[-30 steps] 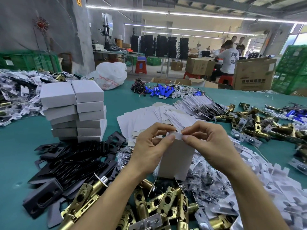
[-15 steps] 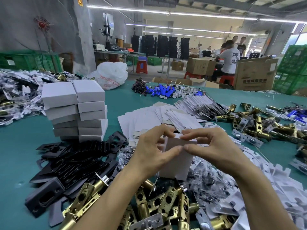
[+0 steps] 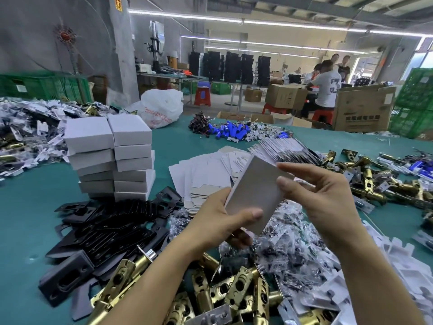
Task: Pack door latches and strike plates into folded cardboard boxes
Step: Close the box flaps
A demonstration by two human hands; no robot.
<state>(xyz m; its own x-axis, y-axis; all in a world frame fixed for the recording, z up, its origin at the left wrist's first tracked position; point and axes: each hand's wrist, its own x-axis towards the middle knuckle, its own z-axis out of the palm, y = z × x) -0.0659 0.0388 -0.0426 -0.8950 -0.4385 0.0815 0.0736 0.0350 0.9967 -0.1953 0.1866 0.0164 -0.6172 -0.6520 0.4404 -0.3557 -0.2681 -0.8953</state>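
A closed white cardboard box (image 3: 254, 191) is tilted in the air above the green table (image 3: 28, 207). My left hand (image 3: 222, 219) grips its lower end, thumb across the front face. My right hand (image 3: 318, 195) pinches its upper right edge between thumb and forefinger. Brass door latches (image 3: 236, 289) lie heaped below my arms, with more latches (image 3: 375, 184) at the right. Black strike plates (image 3: 110, 226) are piled at the left. What the box contains is hidden.
A stack of closed white boxes (image 3: 110, 156) stands at the left. Flat box blanks (image 3: 206, 174) fan out behind my hands. Bagged screws (image 3: 295, 242) and white plastic parts (image 3: 398, 277) cover the right. Blue batteries (image 3: 229, 132) and a white bag (image 3: 161, 106) lie further back.
The box stood upright while both hands pressed its top flap in. It is now closed, lifted higher and tilted, and my right hand has shifted to its upper right edge.
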